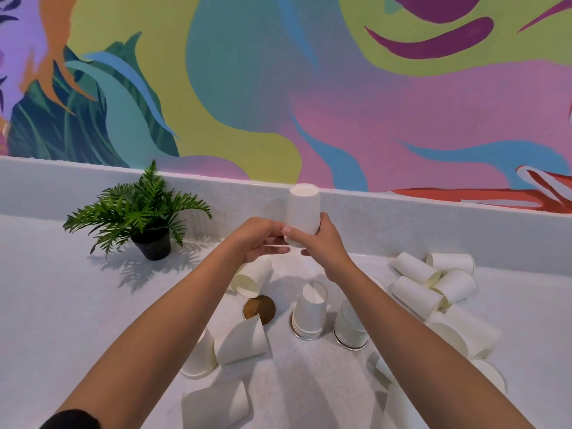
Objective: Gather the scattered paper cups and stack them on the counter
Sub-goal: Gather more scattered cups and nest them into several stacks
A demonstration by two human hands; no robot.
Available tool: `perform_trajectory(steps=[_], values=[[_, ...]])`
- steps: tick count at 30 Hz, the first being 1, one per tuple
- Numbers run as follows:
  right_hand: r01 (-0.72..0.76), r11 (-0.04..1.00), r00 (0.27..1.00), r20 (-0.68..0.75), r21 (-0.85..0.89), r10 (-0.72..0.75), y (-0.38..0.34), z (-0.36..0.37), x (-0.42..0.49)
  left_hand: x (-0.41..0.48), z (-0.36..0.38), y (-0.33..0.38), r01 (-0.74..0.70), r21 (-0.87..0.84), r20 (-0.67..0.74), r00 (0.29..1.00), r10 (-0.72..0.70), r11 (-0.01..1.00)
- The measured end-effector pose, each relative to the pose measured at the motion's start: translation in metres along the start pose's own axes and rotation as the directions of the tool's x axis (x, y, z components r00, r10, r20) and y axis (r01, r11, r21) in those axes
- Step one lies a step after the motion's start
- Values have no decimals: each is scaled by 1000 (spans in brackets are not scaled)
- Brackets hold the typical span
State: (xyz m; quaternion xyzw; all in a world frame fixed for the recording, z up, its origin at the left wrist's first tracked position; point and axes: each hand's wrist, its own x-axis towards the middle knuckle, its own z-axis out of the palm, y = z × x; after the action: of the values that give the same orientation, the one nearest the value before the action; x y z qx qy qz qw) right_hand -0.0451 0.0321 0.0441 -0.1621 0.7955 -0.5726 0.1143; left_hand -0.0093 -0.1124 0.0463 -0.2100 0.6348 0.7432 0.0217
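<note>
Behind the counter stood a multicoloured painted mural wall (309,88). White speckled counter (77,320) bore loose white paper cups (414,267) on their sides, mostly right. Green fern in black pot (151,243), far left. Two inverted cup stacks (309,317), centre. Right hand (325,243) wrapped its fingers round one inverted white paper cup (303,209), held above the counter. Left hand (257,239) curled its fingers at the rim, hold uncertain. Round cork coaster (259,308).
</note>
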Motion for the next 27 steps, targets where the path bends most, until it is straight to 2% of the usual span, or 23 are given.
perform_trajectory(steps=[1, 2, 3, 4, 5, 6, 7, 12, 17, 20, 21, 22, 24, 25, 26, 27], values=[[-4, 1000, 1000, -10, -9, 3, 0, 1, 0, 3, -4, -3, -29, 167, -67, 997, 41, 985], [-10, 999, 1000, -18, -34, 9, 0, 1, 0, 7, -8, -7, -41, 383, -139, 985, 102, 923], [-20, 998, 1000, -25, -60, 18, 1, 1, 0, 10, -12, -13, -24, 615, -192, 965, 179, 788], [-36, 996, 999, -28, -77, 34, 3, 1, 0, 12, -15, -19, 23, 796, -211, 947, 242, 605], [-52, 995, 998, -27, -85, 50, 4, 0, 0, 13, -16, -27, 74, 899, -209, 939, 272, 432], [-68, 994, 997, -25, -88, 66, 6, -1, 1, 14, -16, -36, 107, 945, -197, 940, 278, 308], [-83, 992, 996, -24, -92, 81, 7, -1, 1, 16, -15, -45, 126, 962, -190, 945, 264, 241], [-126, 984, 992, -13, -126, 125, 12, -6, 4, 30, -7, -73, 162, 977, -189, 958, 215, 139], [-139, 981, 990, 2, -133, 141, 17, -10, 6, 44, -7, -85, 197, 963, -221, 968, 117, 187], [-158, 976, 987, 4, -149, 160, 19, -11, 6, 47, -7, -91, 211, 938, -261, 953, 157, 277], [-163, 976, 986, 8, -144, 165, 20, -11, 6, 47, -6, -90, 207, 908, -286, 941, 180, 365], [-166, 977, 986, 12, -134, 169, 20, -12, 5, 47, -5, -85, 192, 844, -323, 927, 189, 502], [-176, 979, 984, 13, -105, 178, 21, -12, 5, 45, -1, -66, 99, 557, -408, 897, 168, 825], [-184, 979, 983, 11, -90, 186, 21, -12, 5, 44, 1, -53, 35, 361, -442, 887, 137, 932], [-197, 977, 980, 5, -75, 198, 21, -12, 5, 43, 2, -40, -25, 172, -467, 878, 104, 985], [-213, 975, 977, -1, -66, 214, 21, -11, 5, 40, 4, -27, -80, 12, -485, 871, 76, 997]])
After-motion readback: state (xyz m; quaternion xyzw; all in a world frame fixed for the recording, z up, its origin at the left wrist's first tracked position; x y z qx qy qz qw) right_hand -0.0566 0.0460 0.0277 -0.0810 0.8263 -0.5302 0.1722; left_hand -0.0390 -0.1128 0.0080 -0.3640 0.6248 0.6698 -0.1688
